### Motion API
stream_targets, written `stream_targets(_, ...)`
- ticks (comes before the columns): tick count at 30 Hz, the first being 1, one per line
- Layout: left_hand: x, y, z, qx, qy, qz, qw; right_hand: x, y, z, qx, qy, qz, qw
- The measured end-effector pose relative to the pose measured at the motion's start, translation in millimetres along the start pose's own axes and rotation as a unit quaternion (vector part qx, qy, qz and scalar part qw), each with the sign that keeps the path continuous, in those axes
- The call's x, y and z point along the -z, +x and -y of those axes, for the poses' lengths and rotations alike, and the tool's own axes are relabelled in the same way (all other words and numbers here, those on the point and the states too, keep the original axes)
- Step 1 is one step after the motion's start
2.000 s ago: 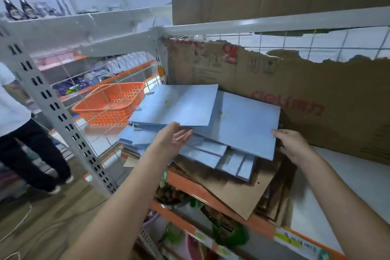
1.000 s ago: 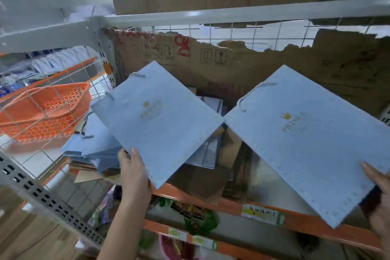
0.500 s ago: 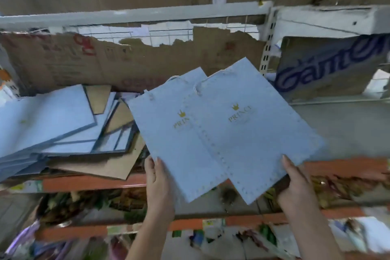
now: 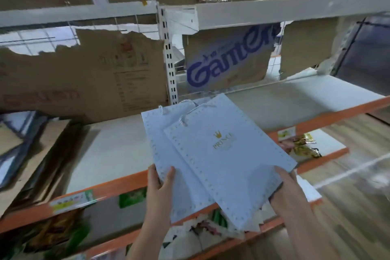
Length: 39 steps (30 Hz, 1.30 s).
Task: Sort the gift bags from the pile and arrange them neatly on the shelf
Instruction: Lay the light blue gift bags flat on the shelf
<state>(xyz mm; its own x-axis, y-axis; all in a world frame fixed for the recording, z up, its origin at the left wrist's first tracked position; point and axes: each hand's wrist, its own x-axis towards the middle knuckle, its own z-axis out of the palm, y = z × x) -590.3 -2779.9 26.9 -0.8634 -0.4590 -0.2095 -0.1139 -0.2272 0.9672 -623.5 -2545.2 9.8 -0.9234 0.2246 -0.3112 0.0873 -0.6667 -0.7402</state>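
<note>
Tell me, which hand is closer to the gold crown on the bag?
Right. The right hand grips the lower corner of the top bag, the one bearing the gold crown. The left hand holds the bag underneath, farther off to the crown's left.

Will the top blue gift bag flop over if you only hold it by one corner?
Probably not much: the top gift bag lies folded flat and keeps straight edges past the right hand. It looks light, like thin card. It might slide off the lower bag, since the faces look smooth.
</note>
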Motion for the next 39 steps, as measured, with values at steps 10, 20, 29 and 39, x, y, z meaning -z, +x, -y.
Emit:
stream_targets(10, -72.2, 80.1, 5.0, -0.001, 0.047, 0.019, 0.999, 21.7, 119.6, 69.5, -0.038, -0.178, 0.053, 0.982)
stream_targets(20, -66.0, 150.9, 12.8, -0.018, 0.194, -0.066, 0.979, 14.8, 226.4, 103.2, -0.018, -0.195, 0.061, 0.979)
stream_targets(29, -65.8, 158.2, 8.4, -0.011, 0.455, -0.168, 0.874, 10.1, 275.1, 117.3, 0.001, -0.303, 0.057, 0.951)
stream_targets(39, -64.3, 167.1, 13.0, -0.007, 0.528, -0.173, 0.831, 6.3, 281.0, 113.8, 0.032, -0.662, 0.126, 0.738)
